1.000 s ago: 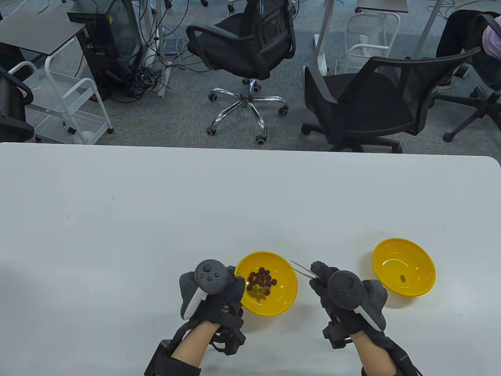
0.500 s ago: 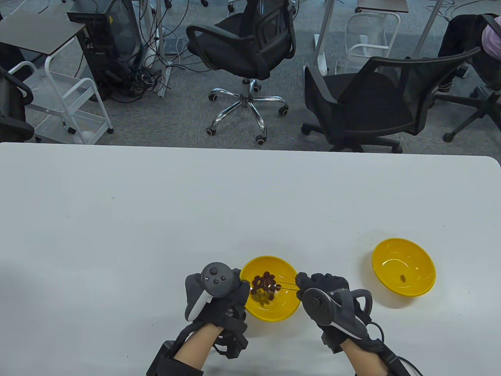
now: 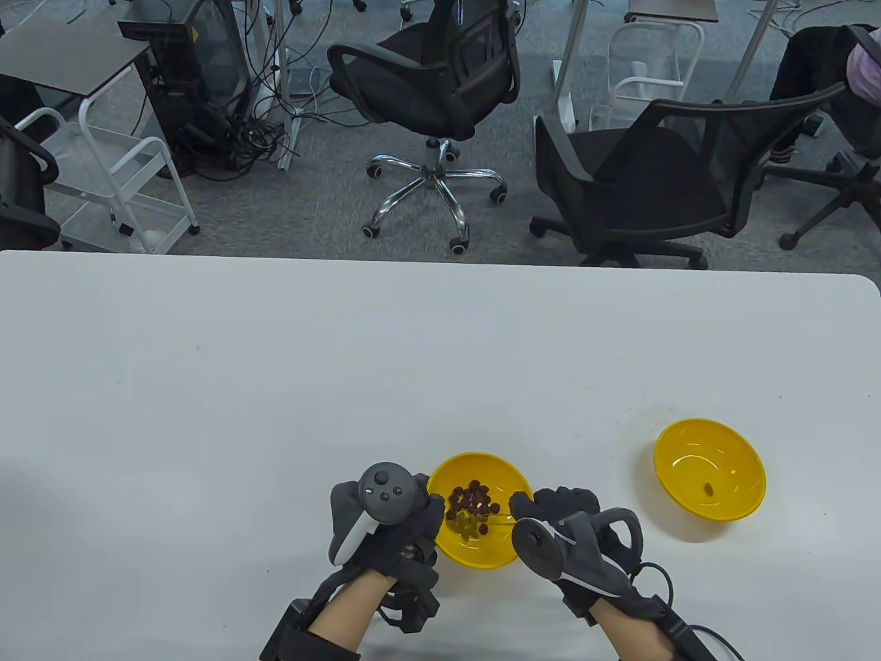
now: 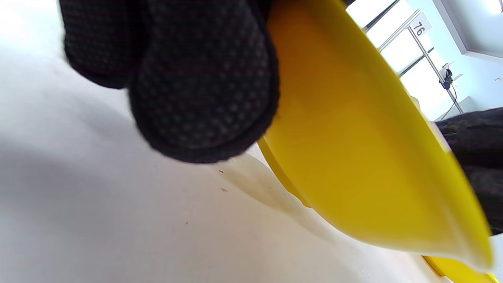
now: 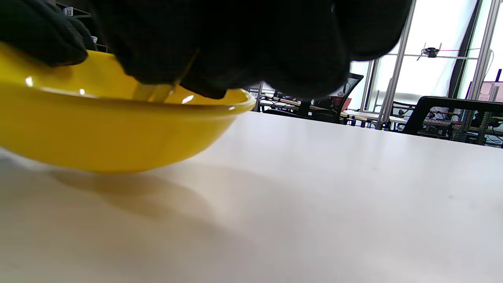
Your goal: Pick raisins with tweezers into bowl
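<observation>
Table view: glossy round yellow bowl [image 3: 506, 551] holds wrinkled dark raisins [image 3: 471, 499].

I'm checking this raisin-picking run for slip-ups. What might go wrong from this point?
The tweezers reach into a tight raisin pile, so they may pinch two raisins or none. The other bowl sits apart to the right, so a raisin in a weak grip may drop on the table on the way. The left hand rests on the near bowl; a nudge might shift it.
</observation>
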Motion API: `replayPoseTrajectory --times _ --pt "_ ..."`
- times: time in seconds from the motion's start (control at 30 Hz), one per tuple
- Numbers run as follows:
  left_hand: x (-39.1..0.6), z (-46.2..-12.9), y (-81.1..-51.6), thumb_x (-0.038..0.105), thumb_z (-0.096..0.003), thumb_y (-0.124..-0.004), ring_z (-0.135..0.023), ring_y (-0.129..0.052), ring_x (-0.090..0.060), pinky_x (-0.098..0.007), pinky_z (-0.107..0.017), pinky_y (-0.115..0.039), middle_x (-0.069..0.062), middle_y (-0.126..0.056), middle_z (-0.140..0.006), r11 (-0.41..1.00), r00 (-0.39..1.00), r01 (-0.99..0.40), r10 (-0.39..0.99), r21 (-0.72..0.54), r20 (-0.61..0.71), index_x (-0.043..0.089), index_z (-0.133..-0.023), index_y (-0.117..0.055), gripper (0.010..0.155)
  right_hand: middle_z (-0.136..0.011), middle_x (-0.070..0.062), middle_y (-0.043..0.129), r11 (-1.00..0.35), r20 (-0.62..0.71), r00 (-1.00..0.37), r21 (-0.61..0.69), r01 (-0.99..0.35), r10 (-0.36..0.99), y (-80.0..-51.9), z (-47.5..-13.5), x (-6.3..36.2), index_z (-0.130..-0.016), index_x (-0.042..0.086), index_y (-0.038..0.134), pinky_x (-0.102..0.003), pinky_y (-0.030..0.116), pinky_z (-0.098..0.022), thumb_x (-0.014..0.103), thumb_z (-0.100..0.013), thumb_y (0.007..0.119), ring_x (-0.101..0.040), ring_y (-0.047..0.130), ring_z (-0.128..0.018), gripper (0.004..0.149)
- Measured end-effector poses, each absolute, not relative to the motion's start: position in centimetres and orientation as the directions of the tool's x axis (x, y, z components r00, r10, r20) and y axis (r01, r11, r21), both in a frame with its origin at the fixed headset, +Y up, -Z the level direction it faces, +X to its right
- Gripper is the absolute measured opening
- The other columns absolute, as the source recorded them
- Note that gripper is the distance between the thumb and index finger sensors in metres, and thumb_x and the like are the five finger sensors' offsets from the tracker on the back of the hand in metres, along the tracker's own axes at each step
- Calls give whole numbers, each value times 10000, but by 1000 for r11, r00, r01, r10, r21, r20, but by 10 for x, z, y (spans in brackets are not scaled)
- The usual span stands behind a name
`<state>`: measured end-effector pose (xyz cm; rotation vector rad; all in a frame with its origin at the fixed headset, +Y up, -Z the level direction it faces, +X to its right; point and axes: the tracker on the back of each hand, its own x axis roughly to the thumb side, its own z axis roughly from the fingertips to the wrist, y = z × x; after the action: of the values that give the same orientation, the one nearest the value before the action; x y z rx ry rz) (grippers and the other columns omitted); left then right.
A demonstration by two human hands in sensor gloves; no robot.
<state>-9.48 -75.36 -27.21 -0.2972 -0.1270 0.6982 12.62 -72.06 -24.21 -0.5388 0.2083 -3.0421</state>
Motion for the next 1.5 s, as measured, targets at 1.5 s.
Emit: replayPoseTrajectory --times 1.5 --pt "-105 -275 -755 304 -566 -581 -211 -1086 -92 -433 -394 -881 -141 -1030 -516 706 746 -642 665 -298 -31 -75 -960 -553 547 -605 -62 914 -973 -619 -763 -222 -59 187 -708 -274 341 -828 117 924 -547 697 -558 322 -401 849 -206 946 -437 479"
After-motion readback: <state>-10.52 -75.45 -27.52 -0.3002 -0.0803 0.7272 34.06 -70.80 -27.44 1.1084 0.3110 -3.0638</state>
